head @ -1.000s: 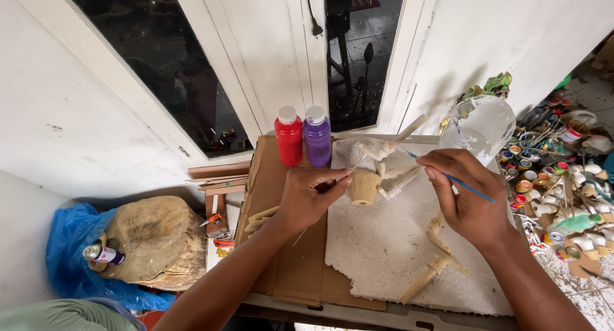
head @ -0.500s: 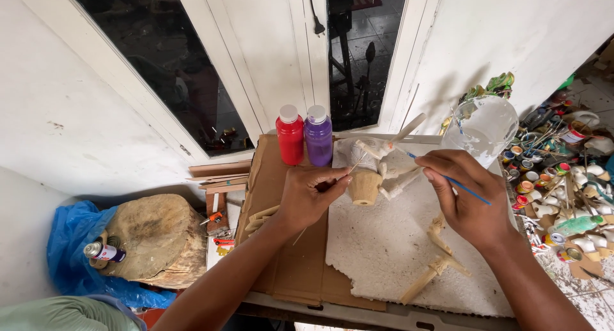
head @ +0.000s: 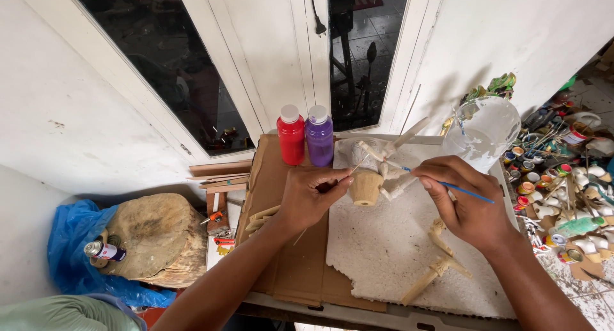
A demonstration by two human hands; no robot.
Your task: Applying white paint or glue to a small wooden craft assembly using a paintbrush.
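Pinching a thin stick point(head: 355, 167) in left hand point(head: 310, 197), fingers closed on it, with a small wooden figure point(head: 377, 174) at the stick's far end, held up above the foam sheet point(head: 384, 254). Gripping a blue brush point(head: 448, 184) in right hand point(head: 464, 203), fingers clenched on the handle, tip touching the white upper part of the figure. Resting on a cardboard-covered table point(head: 281, 267), the foam sheet with two bare wooden pieces point(head: 438, 260) lying near the right wrist. Standing upright side by side at the back of the cardboard, a red bottle point(head: 291, 136) and a purple bottle point(head: 319, 137), just behind the left hand. Sitting beyond the right hand, a clear cup point(head: 486, 133) smeared with white paint. Crowding the floor at far right, many small paint pots point(head: 550, 184). Lying left of the table, a log point(head: 153, 235) on blue plastic point(head: 70, 241), with a spray can point(head: 105, 251) against it
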